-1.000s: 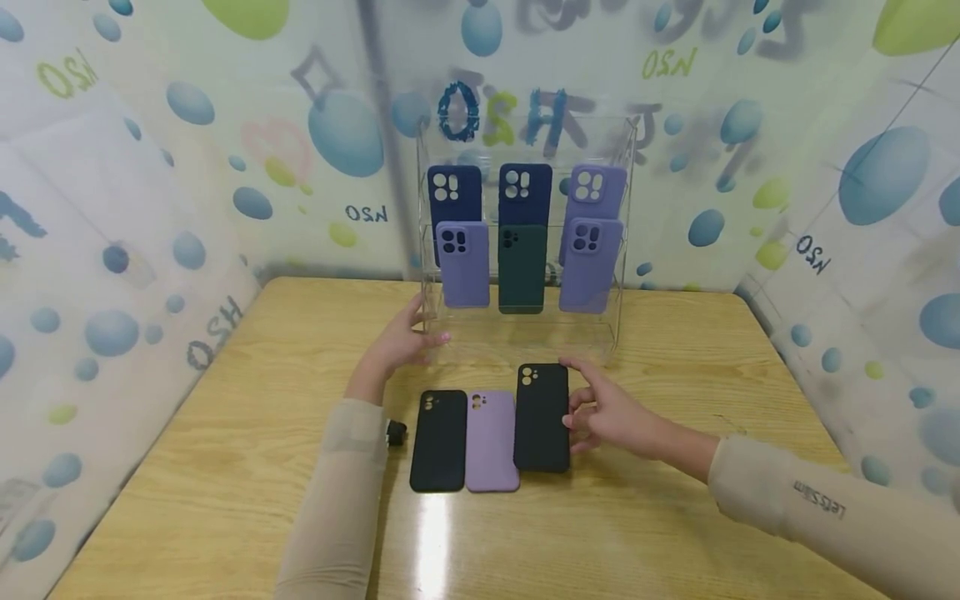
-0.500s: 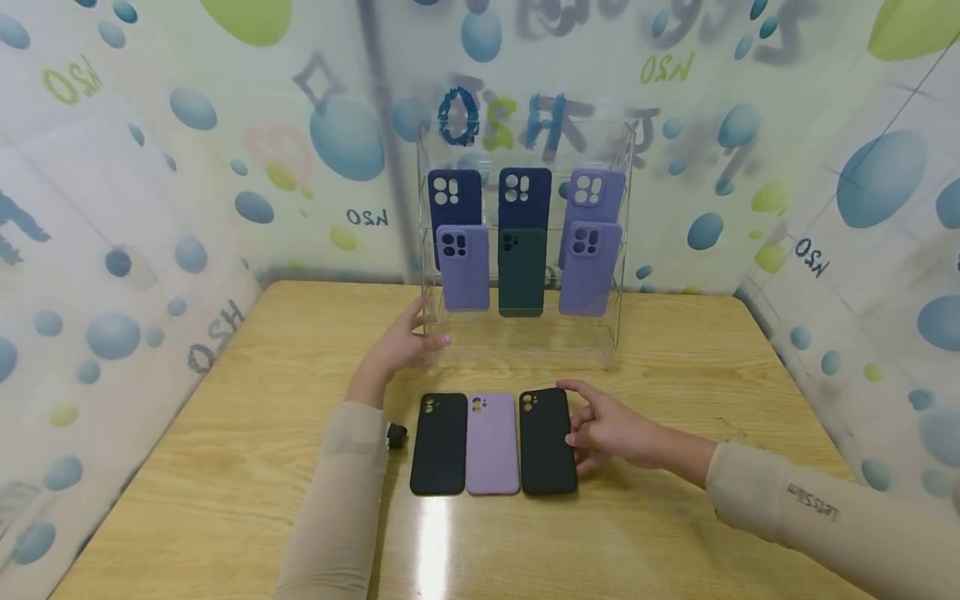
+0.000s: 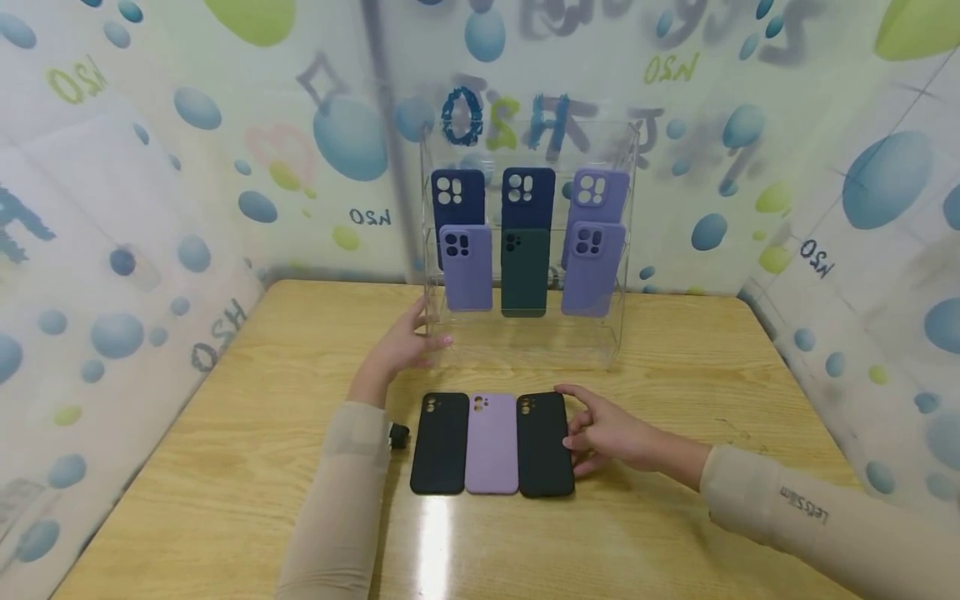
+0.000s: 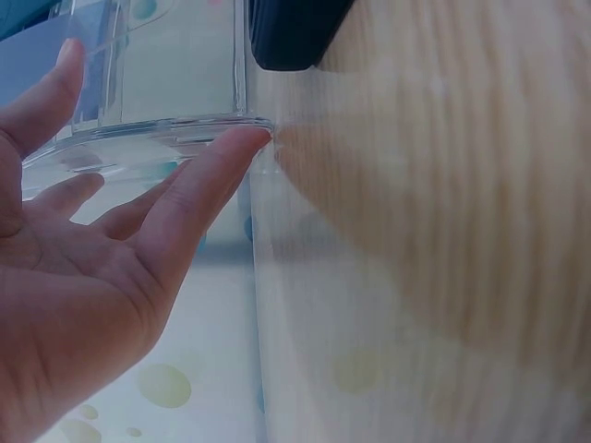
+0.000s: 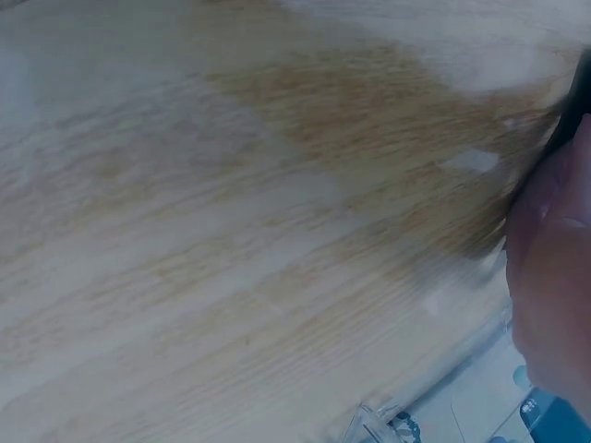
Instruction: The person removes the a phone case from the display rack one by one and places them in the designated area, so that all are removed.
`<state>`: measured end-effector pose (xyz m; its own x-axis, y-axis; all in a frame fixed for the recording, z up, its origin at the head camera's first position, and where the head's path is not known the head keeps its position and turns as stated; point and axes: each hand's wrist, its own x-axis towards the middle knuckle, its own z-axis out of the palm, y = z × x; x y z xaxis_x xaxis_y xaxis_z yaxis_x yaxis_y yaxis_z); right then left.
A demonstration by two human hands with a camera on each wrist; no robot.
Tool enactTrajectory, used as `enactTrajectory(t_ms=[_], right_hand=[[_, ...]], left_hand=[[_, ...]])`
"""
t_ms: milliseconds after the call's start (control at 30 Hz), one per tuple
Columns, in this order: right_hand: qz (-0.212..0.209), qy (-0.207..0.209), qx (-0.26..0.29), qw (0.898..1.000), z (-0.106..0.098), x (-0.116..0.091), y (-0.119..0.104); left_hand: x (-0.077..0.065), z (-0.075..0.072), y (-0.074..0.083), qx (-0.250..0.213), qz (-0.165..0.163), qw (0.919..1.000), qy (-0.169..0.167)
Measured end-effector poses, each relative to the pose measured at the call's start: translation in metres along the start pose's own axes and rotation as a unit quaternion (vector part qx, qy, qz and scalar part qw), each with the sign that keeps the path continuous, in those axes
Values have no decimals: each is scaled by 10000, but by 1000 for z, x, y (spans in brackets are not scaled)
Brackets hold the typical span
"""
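Note:
My right hand point(image 3: 611, 433) grips the right edge of a black phone case point(image 3: 542, 446), index finger at its upper corner. That case lies on the table beside a lavender phone case point(image 3: 491, 450), and a second black phone case point(image 3: 438, 450) completes the row on the left. Farther back, my left hand point(image 3: 403, 343) touches the lower left side of a clear acrylic display rack point(image 3: 525, 337); the left wrist view shows its fingers extended against the transparent panel point(image 4: 175, 125). In the right wrist view, only part of the right hand point(image 5: 554, 277) shows at the edge.
On the rack, navy cases point(image 3: 458, 196) and a lavender case point(image 3: 600, 192) stand behind lower lavender cases point(image 3: 468, 279) and a dark green case point(image 3: 523, 275). A small black object point(image 3: 399, 436) sits by the left sleeve. Patterned walls surround the wooden table point(image 3: 637, 533).
My right hand has brought the black phone case down toward me, level with the other two, then slightly left against the lavender one. My left hand has stayed at the rack.

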<state>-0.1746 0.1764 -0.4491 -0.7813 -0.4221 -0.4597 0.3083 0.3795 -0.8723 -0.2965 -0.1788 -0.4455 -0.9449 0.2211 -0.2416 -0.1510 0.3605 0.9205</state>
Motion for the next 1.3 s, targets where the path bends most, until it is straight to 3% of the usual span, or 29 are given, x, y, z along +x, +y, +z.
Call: enactTrajectory(t_ms=[467, 1300], right_hand=[[160, 131, -275, 9994, -3, 2, -1], [271, 124, -287, 9991, 3, 7, -7]], left_hand=[[0, 0, 0, -51, 10, 10000, -19], [1, 0, 1, -47, -80, 10000, 12]])
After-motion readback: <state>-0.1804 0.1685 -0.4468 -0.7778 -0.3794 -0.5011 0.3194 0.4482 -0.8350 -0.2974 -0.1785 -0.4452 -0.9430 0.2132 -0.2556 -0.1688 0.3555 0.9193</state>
